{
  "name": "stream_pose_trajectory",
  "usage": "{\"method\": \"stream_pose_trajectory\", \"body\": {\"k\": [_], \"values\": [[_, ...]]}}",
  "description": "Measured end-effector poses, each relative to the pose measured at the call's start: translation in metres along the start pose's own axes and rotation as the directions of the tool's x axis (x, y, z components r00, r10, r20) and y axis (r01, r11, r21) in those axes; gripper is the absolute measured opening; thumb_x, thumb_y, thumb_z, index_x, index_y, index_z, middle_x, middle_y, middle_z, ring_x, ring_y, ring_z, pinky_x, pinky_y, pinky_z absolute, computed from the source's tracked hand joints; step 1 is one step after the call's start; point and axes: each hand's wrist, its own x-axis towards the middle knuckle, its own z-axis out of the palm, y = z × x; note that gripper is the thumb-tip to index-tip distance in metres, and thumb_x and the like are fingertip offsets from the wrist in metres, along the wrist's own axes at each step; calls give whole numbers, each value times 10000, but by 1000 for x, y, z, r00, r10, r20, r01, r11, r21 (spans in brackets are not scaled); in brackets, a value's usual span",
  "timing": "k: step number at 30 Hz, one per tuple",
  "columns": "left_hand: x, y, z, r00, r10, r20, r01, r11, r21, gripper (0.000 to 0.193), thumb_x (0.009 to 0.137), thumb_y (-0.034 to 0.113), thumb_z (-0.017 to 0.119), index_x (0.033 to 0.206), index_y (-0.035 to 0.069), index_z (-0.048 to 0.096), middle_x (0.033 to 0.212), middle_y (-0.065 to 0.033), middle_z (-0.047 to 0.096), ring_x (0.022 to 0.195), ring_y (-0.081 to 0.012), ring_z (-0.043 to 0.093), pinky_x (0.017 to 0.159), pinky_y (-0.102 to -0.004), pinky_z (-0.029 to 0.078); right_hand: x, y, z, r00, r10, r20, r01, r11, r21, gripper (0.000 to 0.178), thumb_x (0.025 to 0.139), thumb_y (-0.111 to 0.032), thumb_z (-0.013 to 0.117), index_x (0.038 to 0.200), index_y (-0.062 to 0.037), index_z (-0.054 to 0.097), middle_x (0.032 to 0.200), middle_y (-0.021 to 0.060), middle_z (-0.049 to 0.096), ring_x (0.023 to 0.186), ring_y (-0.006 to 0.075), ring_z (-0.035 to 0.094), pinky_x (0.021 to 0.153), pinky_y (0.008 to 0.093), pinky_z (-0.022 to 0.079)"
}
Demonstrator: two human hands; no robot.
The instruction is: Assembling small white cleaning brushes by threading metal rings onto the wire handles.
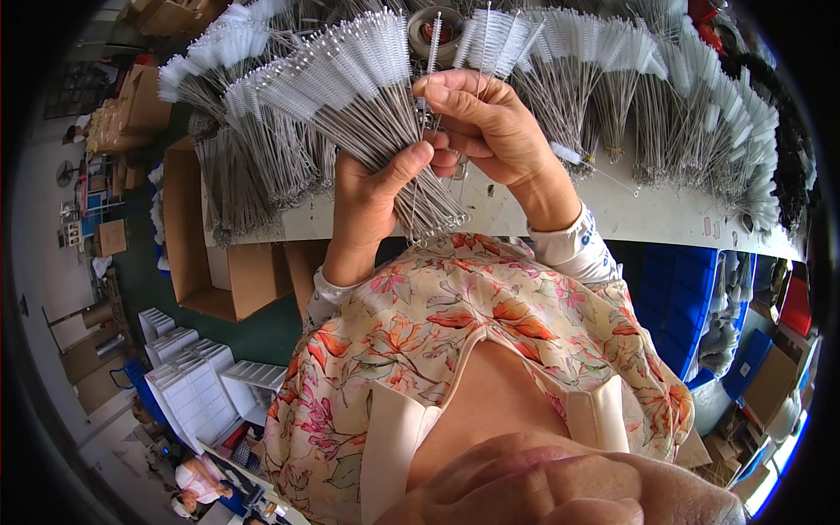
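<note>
A thick fanned bundle of straw brushes (350, 87), with white bristles and twisted wire stems, is gripped near its lower end by my left hand (372, 192). The thumb lies across the stems, and the looped wire ends stick out below. Close against the bundle's right side, my right hand (499, 122) pinches a single straw brush (434, 48) upright between thumb and fingers. Its lower fingers reach toward the left hand's fingertips, where the contact is partly hidden. Behind the right hand stand more white brushes (494, 44), apparently part of a pile.
Heaps of similar brushes (604, 52) line the pale worktable (665, 206) on both sides. A round tape roll (429, 22) sits at the back. An opened cardboard box (201, 254) stands left, blue bins (678, 297) right. White plastic crates (192, 385) and another person (201, 481) are lower left.
</note>
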Motion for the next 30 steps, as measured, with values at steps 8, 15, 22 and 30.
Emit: {"method": "stream_pose_trajectory", "body": {"k": [8,15,22,30], "values": [[3,5,5,999,-29,33,30,999,-29,215,821,77,598,959,-87,589,854,-156,651,720,-239,659,653,-354,574,-2,-5,1,1000,-2,-20,3,999,46,120,824,-125,643,892,-26,638,650,70,595,497,155,569,370,284,447],[5,3,0,990,-102,97,113,986,-123,305,809,115,606,1041,-70,535,907,-168,632,778,-240,650,644,-360,577,-4,-8,1,999,36,20,-37,998,53,141,828,-142,640,897,-19,638,677,78,601,494,157,562,377,289,451],[10,4,-1,992,-95,79,107,982,-158,368,790,114,603,1100,-52,495,1050,-162,575,924,-232,610,633,-357,591,1,-4,3,987,8,-161,-11,1000,-19,211,832,-179,638,937,3,639,783,81,629,561,153,587,406,217,440],[5,7,3,998,-55,18,57,986,-154,341,782,96,617,1070,-55,516,1004,-148,589,883,-210,612,612,-341,588,-1,-8,2,1000,-12,-21,11,998,-65,212,807,-117,665,968,15,627,808,82,636,577,93,583,369,140,315]]}}
